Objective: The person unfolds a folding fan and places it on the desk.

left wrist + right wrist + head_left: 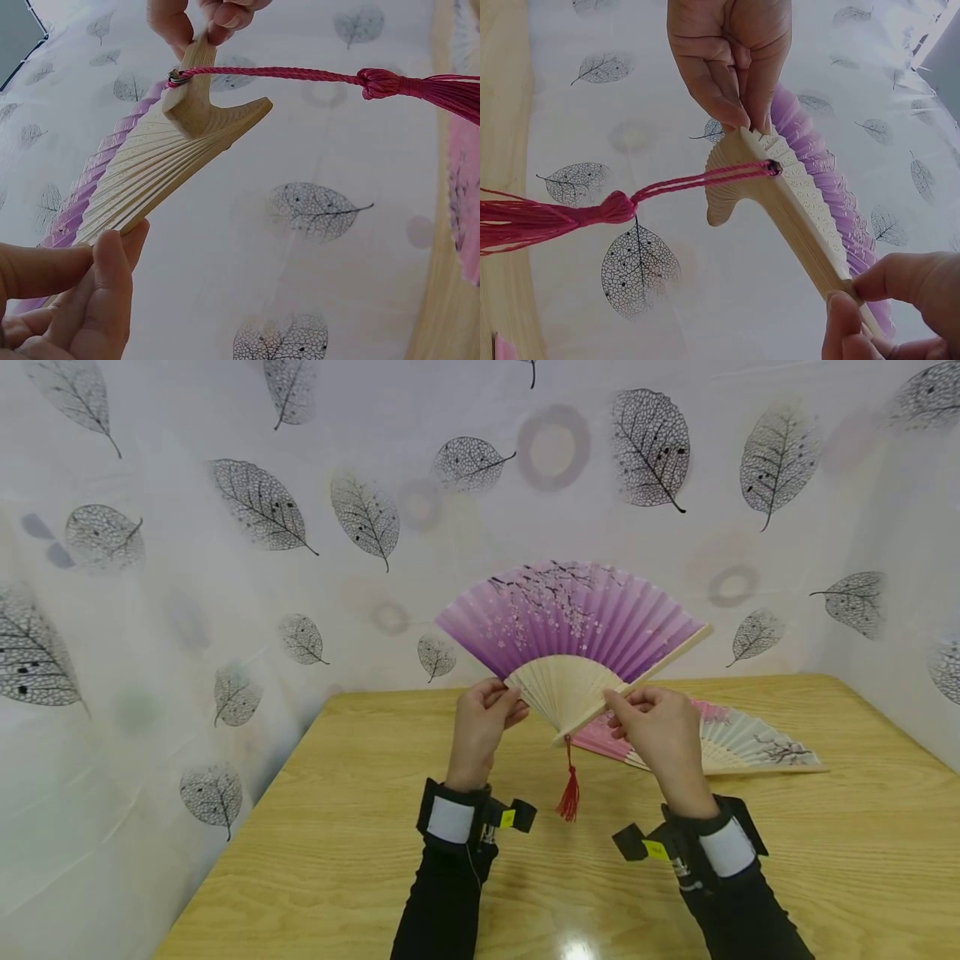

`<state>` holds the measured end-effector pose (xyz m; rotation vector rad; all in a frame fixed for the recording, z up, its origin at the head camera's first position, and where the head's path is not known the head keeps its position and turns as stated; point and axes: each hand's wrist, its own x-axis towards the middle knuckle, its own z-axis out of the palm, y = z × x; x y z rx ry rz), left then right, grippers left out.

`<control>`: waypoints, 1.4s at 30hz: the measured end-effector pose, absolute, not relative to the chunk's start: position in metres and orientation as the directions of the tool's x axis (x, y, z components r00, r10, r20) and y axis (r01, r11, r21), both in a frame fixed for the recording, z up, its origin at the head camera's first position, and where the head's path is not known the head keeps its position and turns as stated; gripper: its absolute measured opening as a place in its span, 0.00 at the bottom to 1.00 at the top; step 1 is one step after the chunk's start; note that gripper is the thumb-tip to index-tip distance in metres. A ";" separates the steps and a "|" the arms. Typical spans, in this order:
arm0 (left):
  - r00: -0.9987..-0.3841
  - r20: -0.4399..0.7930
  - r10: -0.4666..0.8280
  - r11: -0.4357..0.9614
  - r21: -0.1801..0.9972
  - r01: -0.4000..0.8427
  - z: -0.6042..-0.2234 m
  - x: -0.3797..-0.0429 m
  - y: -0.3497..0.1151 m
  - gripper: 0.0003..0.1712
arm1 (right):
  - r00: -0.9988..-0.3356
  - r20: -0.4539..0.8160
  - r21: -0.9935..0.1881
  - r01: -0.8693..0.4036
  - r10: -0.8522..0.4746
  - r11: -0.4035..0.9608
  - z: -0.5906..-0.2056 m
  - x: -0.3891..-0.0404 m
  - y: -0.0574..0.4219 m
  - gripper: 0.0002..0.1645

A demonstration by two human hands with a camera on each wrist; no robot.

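Observation:
A purple folding fan (577, 610) with a blossom print and pale bamboo ribs is spread wide above the table. My left hand (483, 727) pinches its left outer rib between thumb and fingers. On the other side, my right hand (660, 731) pinches the thick right guard stick. From the pivot hangs a red tassel (570, 793) on a cord. Both wrist views show the ribs from the pivot end, with the tassel cord (285, 73) looped there and the guard stick (802, 232) between thumb and fingers of the right hand.
Behind my right hand, a second folding fan (757, 747), pink and white with a branch print, lies spread on the wooden table (337, 827). A leaf-patterned white curtain (480, 543) hangs behind and at both sides.

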<state>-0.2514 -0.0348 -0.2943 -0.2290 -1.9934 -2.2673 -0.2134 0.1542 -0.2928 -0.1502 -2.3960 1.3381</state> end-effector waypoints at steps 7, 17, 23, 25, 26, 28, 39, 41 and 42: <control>-0.984 0.181 0.006 -0.153 0.972 0.178 -0.294 -0.252 -0.035 0.10 | -0.916 0.283 -0.838 -0.092 0.286 0.537 -0.294 -0.214 0.154 0.26; -0.983 0.186 -0.004 -0.193 0.964 0.183 -0.295 -0.253 -0.035 0.11 | -0.909 0.293 -0.846 -0.102 0.297 0.523 -0.295 -0.215 0.154 0.26; -0.983 0.182 -0.021 -0.234 0.955 0.181 -0.297 -0.255 -0.035 0.11 | -0.898 0.296 -0.862 -0.105 0.325 0.496 -0.296 -0.216 0.153 0.28; -0.983 0.181 -0.025 -0.240 0.954 0.182 -0.297 -0.255 -0.035 0.11 | -0.899 0.294 -0.864 -0.104 0.325 0.493 -0.297 -0.216 0.153 0.27; -0.983 0.182 -0.026 -0.241 0.953 0.183 -0.297 -0.255 -0.035 0.11 | -0.900 0.293 -0.864 -0.104 0.324 0.492 -0.297 -0.216 0.153 0.27; -0.982 0.185 -0.027 -0.243 0.952 0.186 -0.296 -0.254 -0.036 0.11 | -0.901 0.290 -0.866 -0.104 0.322 0.490 -0.297 -0.216 0.152 0.27; -0.980 0.187 -0.061 -0.244 0.950 0.197 -0.296 -0.254 -0.036 0.11 | -0.900 0.291 -0.870 -0.108 0.325 0.481 -0.298 -0.216 0.152 0.27; -0.981 0.181 -0.062 -0.242 0.951 0.191 -0.295 -0.254 -0.037 0.11 | -0.900 0.290 -0.870 -0.107 0.324 0.482 -0.297 -0.216 0.152 0.27; -0.982 0.179 -0.062 -0.242 0.952 0.188 -0.295 -0.254 -0.037 0.11 | -0.901 0.290 -0.869 -0.107 0.324 0.482 -0.297 -0.216 0.152 0.27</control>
